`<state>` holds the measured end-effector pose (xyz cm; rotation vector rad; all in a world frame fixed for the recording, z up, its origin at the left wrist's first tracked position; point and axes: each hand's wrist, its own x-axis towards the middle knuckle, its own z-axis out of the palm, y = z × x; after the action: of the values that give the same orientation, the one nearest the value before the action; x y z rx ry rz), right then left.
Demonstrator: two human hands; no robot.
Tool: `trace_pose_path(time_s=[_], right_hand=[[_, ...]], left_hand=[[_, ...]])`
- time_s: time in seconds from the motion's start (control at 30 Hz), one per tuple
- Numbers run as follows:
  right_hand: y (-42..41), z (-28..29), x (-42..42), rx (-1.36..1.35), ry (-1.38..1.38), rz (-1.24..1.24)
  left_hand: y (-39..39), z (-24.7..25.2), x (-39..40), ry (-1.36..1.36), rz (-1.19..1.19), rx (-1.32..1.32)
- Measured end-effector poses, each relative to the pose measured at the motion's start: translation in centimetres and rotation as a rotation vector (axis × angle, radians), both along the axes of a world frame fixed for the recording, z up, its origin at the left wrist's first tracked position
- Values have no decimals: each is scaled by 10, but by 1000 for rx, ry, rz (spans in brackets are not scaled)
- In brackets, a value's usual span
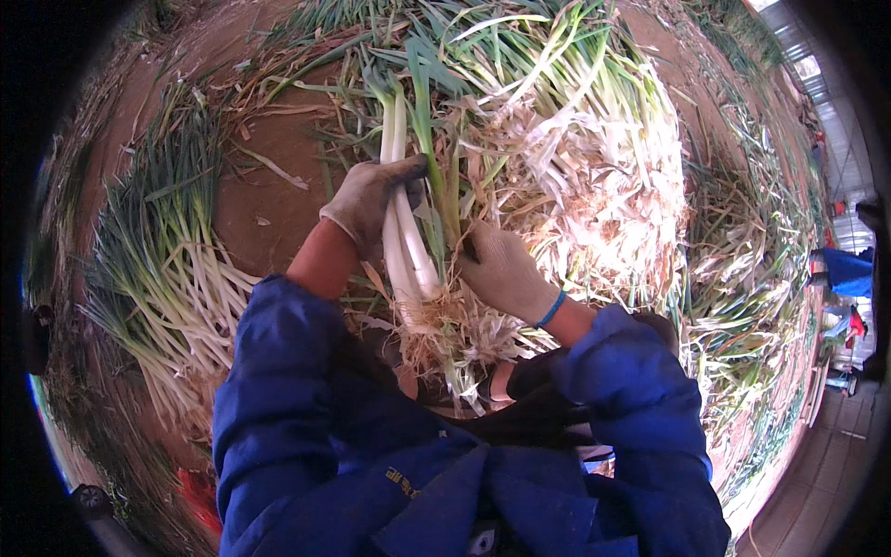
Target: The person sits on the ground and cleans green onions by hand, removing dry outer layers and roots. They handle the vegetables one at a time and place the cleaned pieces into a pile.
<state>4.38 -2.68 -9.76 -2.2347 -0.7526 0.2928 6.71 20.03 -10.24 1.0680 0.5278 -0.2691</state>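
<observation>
My left hand (381, 198), in a soiled knit glove, is closed around a few long green onions (411, 240). Their white shanks and hairy roots (424, 348) point down towards me, and their green leaves point away. Just right of them, my gloved right hand (502, 264) pinches a yellowish-green outer leaf (449, 184) between thumb and fingers. The fingertips are partly hidden, so where that leaf joins a stalk cannot be made out. A blue band circles my right wrist.
On the right, a large heap of untrimmed green onions (592, 139) has dry skins and roots. Cleaned green onions (174, 278) lie to the left on bare soil (271, 188). Stripped leaves (738, 327) cover the far right. People (846, 324) are at the right edge.
</observation>
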Motion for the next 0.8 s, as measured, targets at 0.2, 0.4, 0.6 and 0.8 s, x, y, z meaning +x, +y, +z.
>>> trace_pose_path(time_s=[0.2, 0.4, 0.6, 0.8], right_hand=[[1, 8, 18, -31, 108, 52], [7, 4, 48, 233, 231, -101], [13, 21, 44, -2, 85, -24], [-13, -44, 11, -149, 162, 275]], left_hand=[[-18, 12, -3, -26, -54, 177], [-32, 4, -7, -135, -83, 102], [-21, 13, -13, -100, -45, 176], [7, 16, -11, -155, -86, 185]])
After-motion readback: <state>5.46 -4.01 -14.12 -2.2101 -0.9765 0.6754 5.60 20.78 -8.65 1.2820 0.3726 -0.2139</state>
